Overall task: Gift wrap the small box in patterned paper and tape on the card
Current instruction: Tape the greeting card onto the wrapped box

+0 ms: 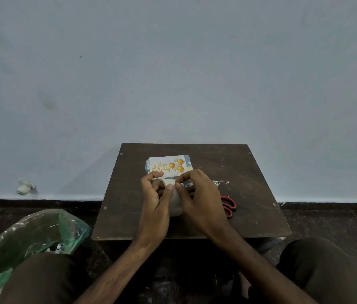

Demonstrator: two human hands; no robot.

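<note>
Both left hand [153, 201] and right hand [200, 194] with fingers pinched on tape roll [176, 207]; scissors [229, 207] half hidden

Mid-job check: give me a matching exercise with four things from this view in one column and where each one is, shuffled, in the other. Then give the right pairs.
Things:
1. card
2. tape roll
3. scissors
4. green bag

Places:
A. on the floor, left of the table
B. held by the left hand and the right hand
C. lying on the wrapped box
D. on the table, just right of the right hand

Pairs: 1-C, 2-B, 3-D, 4-A
</note>
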